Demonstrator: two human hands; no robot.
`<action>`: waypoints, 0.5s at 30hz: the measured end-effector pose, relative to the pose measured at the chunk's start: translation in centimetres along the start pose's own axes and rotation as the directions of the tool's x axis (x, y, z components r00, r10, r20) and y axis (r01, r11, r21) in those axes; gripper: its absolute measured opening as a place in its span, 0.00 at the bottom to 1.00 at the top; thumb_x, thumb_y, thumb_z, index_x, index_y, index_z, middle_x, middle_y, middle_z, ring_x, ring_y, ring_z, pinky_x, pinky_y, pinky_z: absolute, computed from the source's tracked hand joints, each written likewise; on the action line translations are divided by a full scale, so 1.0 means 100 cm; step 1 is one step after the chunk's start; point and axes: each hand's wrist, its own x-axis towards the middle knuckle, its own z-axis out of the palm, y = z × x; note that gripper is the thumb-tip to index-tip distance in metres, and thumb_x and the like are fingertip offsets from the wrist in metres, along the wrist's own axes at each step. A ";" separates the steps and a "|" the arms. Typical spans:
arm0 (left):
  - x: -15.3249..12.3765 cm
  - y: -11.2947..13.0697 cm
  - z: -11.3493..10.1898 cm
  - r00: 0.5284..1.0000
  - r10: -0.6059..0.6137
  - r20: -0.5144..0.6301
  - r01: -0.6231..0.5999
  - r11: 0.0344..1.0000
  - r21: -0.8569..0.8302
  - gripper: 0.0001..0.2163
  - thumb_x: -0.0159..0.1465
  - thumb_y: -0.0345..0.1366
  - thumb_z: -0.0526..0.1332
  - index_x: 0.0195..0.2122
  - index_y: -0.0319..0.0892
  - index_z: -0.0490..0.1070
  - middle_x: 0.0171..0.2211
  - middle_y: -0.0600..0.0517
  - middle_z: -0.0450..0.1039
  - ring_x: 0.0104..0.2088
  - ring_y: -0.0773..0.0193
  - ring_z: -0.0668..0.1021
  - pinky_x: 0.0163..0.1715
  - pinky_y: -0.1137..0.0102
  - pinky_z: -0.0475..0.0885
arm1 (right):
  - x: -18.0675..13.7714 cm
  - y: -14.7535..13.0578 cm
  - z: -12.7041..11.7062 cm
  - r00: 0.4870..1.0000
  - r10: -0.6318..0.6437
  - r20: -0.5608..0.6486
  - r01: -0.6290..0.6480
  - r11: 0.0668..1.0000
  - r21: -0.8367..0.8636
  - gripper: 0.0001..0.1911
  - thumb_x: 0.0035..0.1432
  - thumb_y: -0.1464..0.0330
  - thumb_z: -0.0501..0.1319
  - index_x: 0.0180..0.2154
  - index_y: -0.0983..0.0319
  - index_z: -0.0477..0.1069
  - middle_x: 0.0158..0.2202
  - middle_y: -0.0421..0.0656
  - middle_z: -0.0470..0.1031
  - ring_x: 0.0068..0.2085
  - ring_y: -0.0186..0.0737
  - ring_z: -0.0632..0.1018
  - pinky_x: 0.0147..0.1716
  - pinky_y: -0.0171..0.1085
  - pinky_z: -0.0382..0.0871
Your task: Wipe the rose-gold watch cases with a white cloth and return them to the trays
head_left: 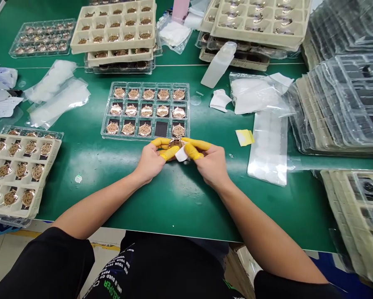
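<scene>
Just below the front edge of a clear plastic tray (pixel 188 109), both hands meet around a rose-gold watch case (pixel 175 143). My left hand (pixel 151 162), with yellow finger cots, grips the case between thumb and fingers. A small white wipe (pixel 181 155) is pinched in my right hand (pixel 213 164), against the near side of the case; its yellow-covered fingers also reach the case's right edge. Rows of similar watch cases sit in the tray. One front-row compartment shows only its black pad (pixel 161 129).
Cream trays of watch cases stand at left (pixel 53 166) and far left-centre (pixel 113 45). A white bottle (pixel 219 64) lies beyond the clear tray. To its right are bagged white wipes (pixel 254 94) and a yellow-and-white piece (pixel 245 138). Stacked plastic trays (pixel 332 108) line the right side.
</scene>
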 end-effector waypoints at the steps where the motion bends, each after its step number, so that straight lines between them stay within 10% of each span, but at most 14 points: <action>1: -0.001 -0.001 0.000 1.000 -0.007 0.002 0.007 1.000 0.004 0.24 0.43 0.41 0.80 0.37 0.39 0.75 0.35 0.51 0.80 0.38 0.63 0.82 0.47 0.61 0.79 | 0.000 0.001 0.004 1.000 0.015 0.006 -0.015 1.000 -0.002 0.20 0.49 0.52 0.73 0.37 0.59 0.83 0.36 0.43 0.84 0.36 0.40 0.81 0.37 0.38 0.76; 6: -0.008 -0.003 0.000 0.996 -0.028 0.082 0.022 0.997 0.073 0.21 0.48 0.42 0.78 0.40 0.39 0.77 0.38 0.49 0.79 0.38 0.61 0.81 0.45 0.59 0.79 | 0.020 -0.001 -0.001 0.944 -0.089 -0.317 0.068 0.995 -0.075 0.23 0.54 0.47 0.67 0.34 0.61 0.80 0.31 0.41 0.80 0.31 0.37 0.78 0.31 0.36 0.72; 9: 0.002 0.020 -0.008 0.985 0.134 0.105 -0.164 0.916 0.366 0.16 0.60 0.39 0.70 0.48 0.42 0.79 0.42 0.49 0.76 0.42 0.61 0.79 0.49 0.60 0.75 | 0.030 -0.011 -0.028 0.931 -0.214 -0.297 0.130 0.952 -0.278 0.24 0.60 0.47 0.62 0.38 0.60 0.81 0.32 0.41 0.80 0.35 0.39 0.79 0.36 0.39 0.73; 12: 0.032 0.060 -0.018 0.943 0.245 0.226 -0.326 0.531 0.782 0.15 0.62 0.30 0.65 0.50 0.47 0.80 0.40 0.50 0.73 0.44 0.60 0.76 0.53 0.60 0.70 | 0.029 -0.019 -0.051 0.906 -0.337 -0.257 0.168 0.843 -0.511 0.21 0.61 0.49 0.62 0.39 0.59 0.82 0.37 0.43 0.81 0.43 0.46 0.79 0.46 0.45 0.73; 15: 0.074 0.092 -0.020 0.936 0.023 0.352 -0.345 0.263 0.901 0.15 0.57 0.24 0.65 0.45 0.44 0.82 0.33 0.50 0.75 0.37 0.58 0.76 0.48 0.60 0.69 | 0.024 -0.022 -0.059 0.896 -0.364 -0.256 0.194 0.837 -0.512 0.18 0.62 0.53 0.63 0.44 0.57 0.81 0.40 0.44 0.82 0.44 0.46 0.80 0.50 0.48 0.73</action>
